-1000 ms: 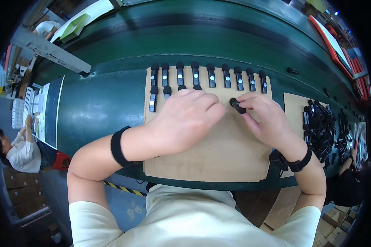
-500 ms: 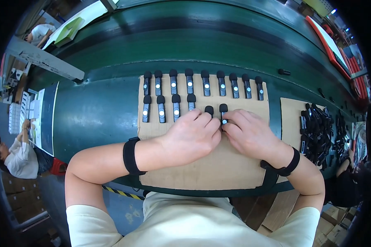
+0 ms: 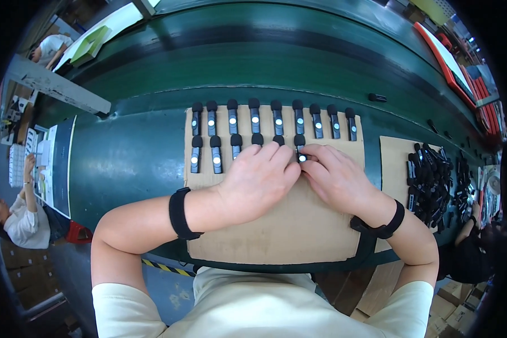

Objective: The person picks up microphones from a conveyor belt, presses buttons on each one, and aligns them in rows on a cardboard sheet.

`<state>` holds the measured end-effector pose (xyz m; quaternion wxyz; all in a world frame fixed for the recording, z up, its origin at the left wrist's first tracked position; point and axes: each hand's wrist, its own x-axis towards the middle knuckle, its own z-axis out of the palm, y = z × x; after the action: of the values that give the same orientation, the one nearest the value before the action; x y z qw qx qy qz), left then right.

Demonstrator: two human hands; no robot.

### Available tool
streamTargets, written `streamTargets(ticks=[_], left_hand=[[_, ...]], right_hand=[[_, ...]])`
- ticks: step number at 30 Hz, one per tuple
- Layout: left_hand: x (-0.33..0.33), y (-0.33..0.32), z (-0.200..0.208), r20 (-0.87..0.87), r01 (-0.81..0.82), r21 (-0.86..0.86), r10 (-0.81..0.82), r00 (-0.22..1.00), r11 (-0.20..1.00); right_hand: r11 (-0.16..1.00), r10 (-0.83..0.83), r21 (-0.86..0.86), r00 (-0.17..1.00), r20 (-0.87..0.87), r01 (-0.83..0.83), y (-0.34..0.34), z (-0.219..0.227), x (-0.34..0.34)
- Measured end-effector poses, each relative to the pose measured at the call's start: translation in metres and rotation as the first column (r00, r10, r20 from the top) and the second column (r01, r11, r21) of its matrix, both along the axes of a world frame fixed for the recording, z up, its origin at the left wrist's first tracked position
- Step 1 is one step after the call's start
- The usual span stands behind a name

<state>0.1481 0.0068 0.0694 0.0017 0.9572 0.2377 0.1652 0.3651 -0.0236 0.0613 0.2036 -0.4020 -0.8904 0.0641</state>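
Observation:
Small black clip-on microphones with foam tops and pale round stickers stand in two rows on a cardboard sheet [image 3: 276,236]. My left hand [image 3: 259,180] is closed, its fingertips at the lower end of a microphone [image 3: 278,141] in the nearer row; only the foam top shows past the fingers. Just to its right, my right hand [image 3: 341,177] pinches another microphone [image 3: 299,141] at its sticker end. A finished-looking line of microphones [image 3: 255,115] lies above, apart from my hands. Black bands circle both wrists.
On the right, a second cardboard piece [image 3: 391,169] carries a heap of black microphones [image 3: 428,180]. One loose black piece [image 3: 377,97] lies on the green bench [image 3: 129,152]. A post [image 3: 67,84] rises at the left. A person [image 3: 25,222] sits at the far left; another is at the right edge.
Both hands have moved slightly away from me, bringing the two microphones up into line with the nearer row. The view has shifted a little.

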Motion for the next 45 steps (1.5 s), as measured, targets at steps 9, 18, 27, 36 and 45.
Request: streamTargets(ticks=[9,18,27,36,45], left_hand=[[-0.015,-0.021,0.033,0.162,0.122,-0.287,-0.078,0.984,0.950],[-0.052,-0.050,0.064,0.381,0.160,-0.523,0.061,0.923,0.837],[-0.086,-0.082,0.040,0.525,0.087,-0.631,0.341,0.780,0.771],[-0.051,-0.092,0.034,0.563,0.246,-0.679,0.276,0.779,0.691],[-0.057,-0.102,0.020,0.611,0.284,-0.660,0.277,0.741,0.696]], right_hand=[[0.978,-0.210,-0.042,0.957,-0.200,0.206,0.019,0.027,0.055],[0.769,-0.634,0.117,0.773,0.010,0.629,0.114,-0.058,0.183],[0.752,-0.649,-0.327,0.730,-0.216,0.572,0.082,-0.010,0.146],[0.951,-0.249,-0.293,0.816,-0.521,0.102,-0.108,0.054,-0.004],[0.965,-0.195,-0.262,0.673,-0.714,0.002,-0.121,0.027,-0.059]])
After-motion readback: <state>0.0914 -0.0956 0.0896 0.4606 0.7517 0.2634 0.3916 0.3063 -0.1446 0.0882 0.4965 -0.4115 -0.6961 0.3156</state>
